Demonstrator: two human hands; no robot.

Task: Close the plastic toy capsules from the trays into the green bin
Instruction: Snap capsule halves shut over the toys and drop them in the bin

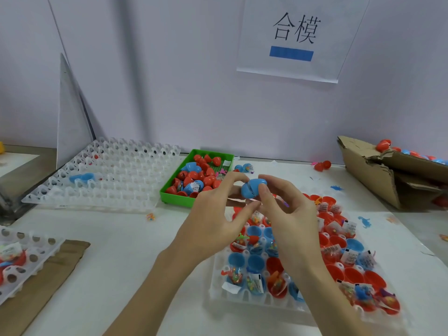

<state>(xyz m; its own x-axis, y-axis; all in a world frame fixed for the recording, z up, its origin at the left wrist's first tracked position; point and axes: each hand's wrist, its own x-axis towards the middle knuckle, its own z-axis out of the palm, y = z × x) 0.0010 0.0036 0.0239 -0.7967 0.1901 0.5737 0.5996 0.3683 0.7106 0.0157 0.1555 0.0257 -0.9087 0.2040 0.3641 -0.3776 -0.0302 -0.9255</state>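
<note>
Both hands hold one blue capsule in mid-air above the table. My left hand pinches its left side; my right hand grips its right side, thumb on the front. A thin seam shows between the two halves. Below the hands lies a white tray filled with open red and blue capsule halves that hold small toys and packets. The green bin sits behind and left of the hands, holding several closed red and blue capsules.
A stack of white trays lies left of the bin, with one blue half on it. Another tray sits on cardboard at the near left. A torn cardboard box with capsules stands at the right. Loose capsules and toy bits are scattered behind.
</note>
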